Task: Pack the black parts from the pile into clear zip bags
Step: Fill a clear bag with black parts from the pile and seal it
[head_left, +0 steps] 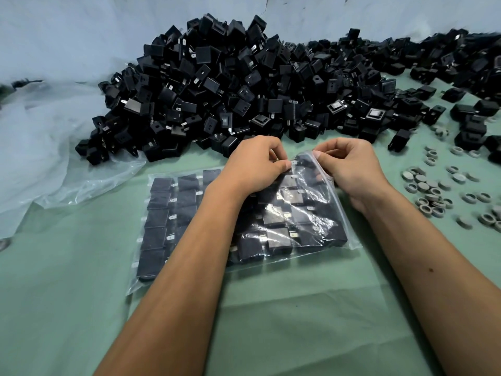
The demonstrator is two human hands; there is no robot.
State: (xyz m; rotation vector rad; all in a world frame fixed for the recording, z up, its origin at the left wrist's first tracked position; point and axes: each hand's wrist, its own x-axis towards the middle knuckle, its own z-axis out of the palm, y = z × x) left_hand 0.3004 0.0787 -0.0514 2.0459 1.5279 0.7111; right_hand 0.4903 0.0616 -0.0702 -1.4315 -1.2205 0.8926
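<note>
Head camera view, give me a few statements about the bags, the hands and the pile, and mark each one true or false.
1. Both hands pinch the top edge of the upper zip bag. True: the left hand and right hand both grip its opening.
2. The bag being held is empty. False: it holds rows of black parts.
3. A second filled bag lies partly under the held one. True.
4. The pile of black parts sits nearer the person than the bags. False: it lies beyond them.
5. The grey rings lie left of the bags. False: they are scattered on the right.
</note>
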